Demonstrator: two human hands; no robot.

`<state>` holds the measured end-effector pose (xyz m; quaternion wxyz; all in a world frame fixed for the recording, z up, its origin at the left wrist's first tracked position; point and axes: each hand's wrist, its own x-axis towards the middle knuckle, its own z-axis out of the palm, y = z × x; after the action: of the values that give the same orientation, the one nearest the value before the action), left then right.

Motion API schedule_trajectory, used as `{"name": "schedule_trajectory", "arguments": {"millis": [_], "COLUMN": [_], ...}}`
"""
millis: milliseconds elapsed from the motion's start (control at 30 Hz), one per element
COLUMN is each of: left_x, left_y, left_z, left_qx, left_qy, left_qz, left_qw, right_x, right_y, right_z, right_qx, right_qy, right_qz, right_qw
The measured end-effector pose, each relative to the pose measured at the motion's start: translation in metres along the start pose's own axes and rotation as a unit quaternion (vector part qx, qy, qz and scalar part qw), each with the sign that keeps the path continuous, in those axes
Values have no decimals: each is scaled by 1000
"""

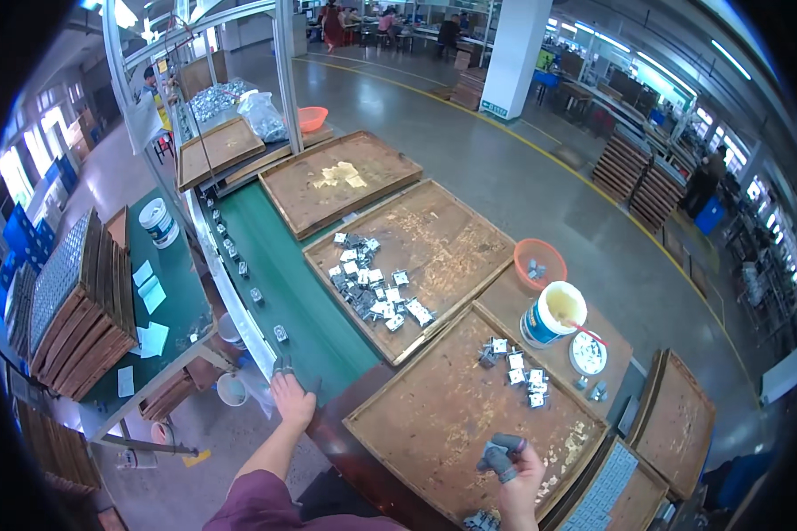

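Observation:
My left hand [292,398] reaches over the near end of the green conveyor belt [310,327], dark covers on its fingertips. Its fingers are stretched out and apart, with no part visible in them. Just beyond it, a small square metal part [281,333] lies on the belt, first in a line of several. Over the near wooden tray [434,407], my right hand [521,469] is closed in a pinch with grey finger covers. Whatever it may hold is too small to make out. Several metal parts [516,376] lie farther up in that tray.
Another tray [452,230] beyond holds a heap of metal parts. Right of the near tray stand a white bucket [540,323], an orange bowl [540,252] and a white lid-like dish [587,352]. At left, stacked trays [88,327] rest on a green table [181,301].

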<state>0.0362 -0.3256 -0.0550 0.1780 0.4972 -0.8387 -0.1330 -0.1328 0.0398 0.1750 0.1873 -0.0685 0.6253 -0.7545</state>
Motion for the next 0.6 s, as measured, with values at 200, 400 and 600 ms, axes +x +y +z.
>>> {"name": "schedule_trajectory", "arguments": {"millis": [200,400,600], "left_x": [63,129,124], "left_y": [58,51,20], "left_z": [-51,-48,-21], "left_qx": [-97,-70,-184], "left_qy": [-12,-121,-86], "left_qz": [-136,-139,-31], "left_qw": [986,980,979], "right_x": [-39,-123,-178], "right_y": [13,62,99], "right_z": [-3,-34,-69], "right_qx": [-15,54,-137], "right_qy": [36,77,178], "right_qz": [-5,71,-24], "right_qw": [999,993,974]}}
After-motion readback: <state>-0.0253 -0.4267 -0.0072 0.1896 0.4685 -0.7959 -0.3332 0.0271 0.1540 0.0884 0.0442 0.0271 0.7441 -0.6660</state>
